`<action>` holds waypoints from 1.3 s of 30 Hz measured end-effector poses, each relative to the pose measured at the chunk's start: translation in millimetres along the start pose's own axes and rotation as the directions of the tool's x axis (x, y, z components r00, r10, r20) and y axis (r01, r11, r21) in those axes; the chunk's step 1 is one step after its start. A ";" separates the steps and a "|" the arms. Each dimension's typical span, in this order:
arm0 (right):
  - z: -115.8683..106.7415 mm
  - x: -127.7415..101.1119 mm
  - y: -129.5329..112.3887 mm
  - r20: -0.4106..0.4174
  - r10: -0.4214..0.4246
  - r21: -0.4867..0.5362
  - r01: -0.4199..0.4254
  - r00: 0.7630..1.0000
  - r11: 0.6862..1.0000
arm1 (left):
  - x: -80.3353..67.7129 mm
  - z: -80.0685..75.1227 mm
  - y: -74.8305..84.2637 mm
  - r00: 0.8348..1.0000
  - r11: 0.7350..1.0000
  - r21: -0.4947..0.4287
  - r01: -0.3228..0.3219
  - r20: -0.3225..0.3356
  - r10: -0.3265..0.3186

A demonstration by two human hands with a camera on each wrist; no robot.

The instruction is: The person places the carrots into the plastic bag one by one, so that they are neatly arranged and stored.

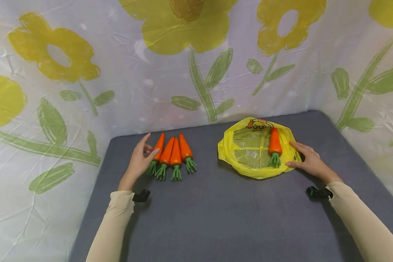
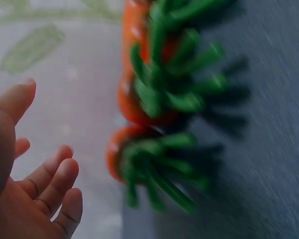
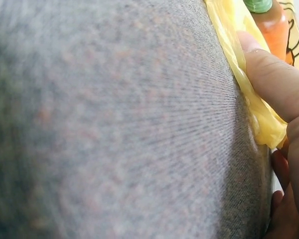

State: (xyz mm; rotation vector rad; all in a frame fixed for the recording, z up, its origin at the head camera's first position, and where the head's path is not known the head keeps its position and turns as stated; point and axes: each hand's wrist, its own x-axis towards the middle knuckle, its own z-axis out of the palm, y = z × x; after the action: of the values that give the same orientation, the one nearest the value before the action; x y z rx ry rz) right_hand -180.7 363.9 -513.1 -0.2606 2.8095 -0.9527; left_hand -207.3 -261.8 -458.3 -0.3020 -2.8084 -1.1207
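On the left of the table lie several orange carrots (image 1: 175, 153) with short green tops, side by side. My left hand (image 1: 139, 160) is just beside the leftmost one, its fingers spread and loosely bent, holding nothing. In the left wrist view the left hand (image 2: 40, 184) is apart from the blurred green tops (image 2: 159, 164). To the right a yellow plastic bag (image 1: 227, 151) lies with its mouth spread wide. One carrot (image 1: 275, 142) rests inside it, at its right side. My right hand (image 1: 311, 162) pinches the bag's right rim, thumb (image 3: 274, 79) on the inner side, fingers outside.
The dark grey table (image 1: 203, 214) ends at the back and sides against a white cloth (image 1: 144, 91) with yellow flowers. A black wrist device (image 1: 141, 195) sits on the left wrist, another black wrist device (image 1: 317, 193) on the right.
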 end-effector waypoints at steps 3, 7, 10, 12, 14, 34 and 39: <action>-0.2 0.0 0.0 -0.005 -0.003 -0.002 0.003 1.000 1.000 | 2.6 2.2 -14.0 0.999 1.000 0.005 0.024 0.022 -0.024; 0.0 0.5 -0.3 -0.005 -0.010 -0.007 0.010 1.000 1.000 | 5.6 5.6 -28.5 0.998 0.999 0.016 0.045 0.044 -0.046; 0.7 1.2 0.2 -0.004 -0.012 -0.011 0.012 1.000 1.000 | 7.1 7.4 -37.3 0.995 0.997 0.026 0.068 0.068 -0.070; 1.2 1.6 0.2 -0.002 -0.013 -0.012 0.013 1.000 1.000 | 8.2 8.9 -43.0 0.992 0.996 0.018 0.082 0.093 -0.083; 1.6 2.0 0.6 -0.004 -0.014 -0.014 0.014 1.000 1.000 | 8.9 10.3 -48.8 0.989 0.996 0.012 0.085 0.124 -0.086; 0.0 1.5 0.7 -0.013 -0.021 -0.018 0.021 1.000 1.000 | 5.3 15.7 -59.5 0.971 0.991 0.003 0.131 0.200 -0.128; 0.8 0.4 1.4 -0.014 -0.027 -0.019 0.026 1.000 0.999 | 4.4 16.9 -58.8 0.969 0.990 0.001 0.144 0.203 -0.141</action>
State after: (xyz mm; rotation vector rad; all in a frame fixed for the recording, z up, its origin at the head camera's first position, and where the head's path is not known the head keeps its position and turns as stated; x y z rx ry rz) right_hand -181.0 364.4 -514.6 -0.2953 2.8359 -0.9379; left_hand -224.9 -291.2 -509.1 -0.2306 -3.0450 -1.2010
